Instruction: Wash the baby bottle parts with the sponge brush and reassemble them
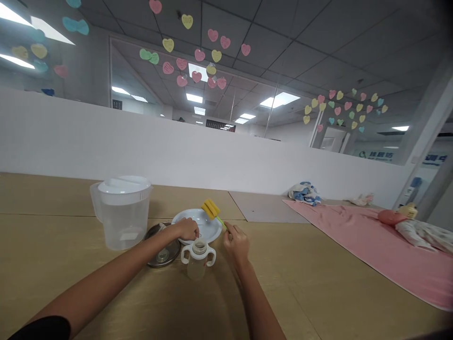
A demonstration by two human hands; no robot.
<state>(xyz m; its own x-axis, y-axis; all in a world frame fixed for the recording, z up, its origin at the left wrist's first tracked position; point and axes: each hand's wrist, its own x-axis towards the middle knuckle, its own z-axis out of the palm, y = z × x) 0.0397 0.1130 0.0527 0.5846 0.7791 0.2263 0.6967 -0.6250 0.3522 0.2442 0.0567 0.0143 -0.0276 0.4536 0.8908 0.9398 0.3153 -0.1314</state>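
Observation:
My right hand (237,242) is closed around the thin green handle of a bottle brush (211,209), whose yellow sponge head points up and left over a white basin (216,231). My left hand (188,229) reaches over the near side of that basin with its fingers curled down; what they hold, if anything, is too small to make out. Just in front of the basin stands a clear baby bottle (197,270), upright and uncapped, with two white side handles. A round metal tray (172,253) lies left of the bottle, partly hidden beneath my left forearm, with small clear parts on it.
A large clear pitcher (123,219) with a white lid stands left of the tray. On the right, a pink cloth (354,236) covers part of the tan tabletop (283,283). A crumpled blue-and-white cloth (305,193) lies by the low white wall (212,160) behind.

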